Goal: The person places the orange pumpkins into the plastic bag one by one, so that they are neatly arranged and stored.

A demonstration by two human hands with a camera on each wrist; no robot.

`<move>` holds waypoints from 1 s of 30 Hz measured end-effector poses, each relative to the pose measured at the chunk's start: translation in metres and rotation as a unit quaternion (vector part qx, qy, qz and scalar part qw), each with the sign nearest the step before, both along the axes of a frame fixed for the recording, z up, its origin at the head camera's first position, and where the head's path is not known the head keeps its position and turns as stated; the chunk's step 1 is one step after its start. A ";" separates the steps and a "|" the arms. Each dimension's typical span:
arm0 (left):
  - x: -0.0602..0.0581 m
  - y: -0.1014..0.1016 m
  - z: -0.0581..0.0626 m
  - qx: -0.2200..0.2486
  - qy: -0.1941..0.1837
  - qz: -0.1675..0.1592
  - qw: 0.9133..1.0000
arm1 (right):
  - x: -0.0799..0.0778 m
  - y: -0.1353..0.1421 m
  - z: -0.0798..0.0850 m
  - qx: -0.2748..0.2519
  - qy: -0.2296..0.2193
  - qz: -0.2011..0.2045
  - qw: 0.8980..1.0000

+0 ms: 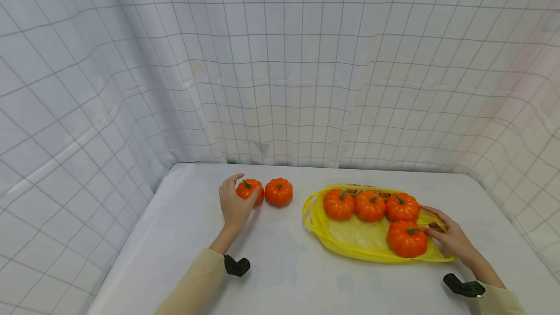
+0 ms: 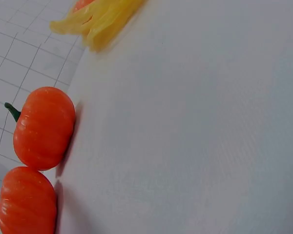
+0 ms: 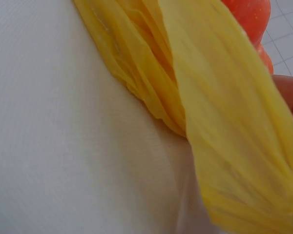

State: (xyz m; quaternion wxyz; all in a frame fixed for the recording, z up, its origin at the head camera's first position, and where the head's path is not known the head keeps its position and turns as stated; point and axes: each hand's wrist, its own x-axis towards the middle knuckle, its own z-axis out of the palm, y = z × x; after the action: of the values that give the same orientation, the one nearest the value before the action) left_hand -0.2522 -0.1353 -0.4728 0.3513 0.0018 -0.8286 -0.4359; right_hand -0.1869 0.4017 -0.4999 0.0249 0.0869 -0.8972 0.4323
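My left hand (image 1: 235, 206) reaches around an orange toy pumpkin (image 1: 252, 192) with a green stem, at the table's back left. Its fingers stand on the left side and the thumb lies at the near right. A second pumpkin (image 1: 279, 192) sits right beside it; the left wrist view shows two pumpkins (image 2: 45, 127) but no hand. On the right, a yellow plastic bag (image 1: 356, 242) lies flat with several pumpkins (image 1: 371, 206) on it. At its right end my right hand (image 1: 455, 237) has extended fingers by the nearest pumpkin (image 1: 407, 239). Bag film (image 3: 229, 112) hides most of that hand in the right wrist view.
A white-covered table (image 1: 288, 281) carries everything. White grid-patterned curtains (image 1: 280, 86) hang behind it and along both sides. The bag's loop handle (image 1: 308, 213) points left, toward the loose pumpkins. Black wrist devices (image 1: 237, 266) sit at both sleeve cuffs.
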 end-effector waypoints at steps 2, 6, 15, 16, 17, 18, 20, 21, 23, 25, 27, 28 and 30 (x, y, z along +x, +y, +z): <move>-0.001 -0.002 -0.002 0.006 -0.030 0.002 1.000 | 0.000 0.000 0.000 -0.001 0.000 0.000 1.000; -0.004 -0.006 -0.005 0.016 -0.109 0.001 0.994 | 0.000 -0.001 0.001 -0.003 0.003 -0.001 1.000; -0.009 -0.009 -0.010 0.022 -0.216 -0.014 0.976 | 0.000 -0.004 0.001 0.003 -0.007 -0.005 1.000; -0.010 -0.010 -0.010 0.021 -0.221 -0.015 0.975 | -0.001 -0.004 0.001 0.005 -0.007 -0.006 1.000; -0.010 -0.011 -0.010 0.019 -0.226 -0.015 0.974 | -0.001 -0.004 0.001 0.006 -0.008 -0.005 1.000; -0.010 -0.011 -0.011 0.017 -0.231 -0.015 0.973 | -0.001 -0.004 0.001 0.007 -0.009 -0.005 1.000; -0.011 -0.013 -0.011 0.013 -0.240 -0.015 0.971 | -0.001 -0.004 0.001 0.010 -0.009 -0.006 1.000; -0.011 -0.013 -0.011 0.011 -0.243 -0.016 0.970 | -0.001 -0.004 0.001 0.011 -0.007 -0.007 1.000; -0.011 -0.014 -0.011 0.009 -0.249 -0.018 0.968 | -0.001 -0.004 0.001 0.014 -0.005 -0.007 1.000; -0.011 -0.014 -0.011 0.007 -0.252 -0.021 0.967 | -0.001 -0.004 0.001 0.014 -0.001 -0.008 1.000; -0.011 -0.014 -0.010 0.002 -0.255 -0.021 0.967 | 0.000 -0.003 0.000 0.013 0.000 -0.009 1.000; -0.010 -0.014 -0.010 0.001 -0.255 -0.020 0.967 | 0.000 -0.003 0.000 0.013 -0.001 -0.009 1.000; -0.010 -0.013 -0.010 -0.004 -0.253 -0.018 0.967 | 0.000 -0.002 0.000 0.011 -0.003 -0.009 1.000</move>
State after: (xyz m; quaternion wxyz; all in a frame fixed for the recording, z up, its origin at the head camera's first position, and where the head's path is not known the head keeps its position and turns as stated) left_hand -0.2626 -0.1486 -0.4826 0.1220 0.0961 -0.8920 -0.4245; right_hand -0.1869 0.3996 -0.5004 0.0247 0.0779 -0.9029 0.4221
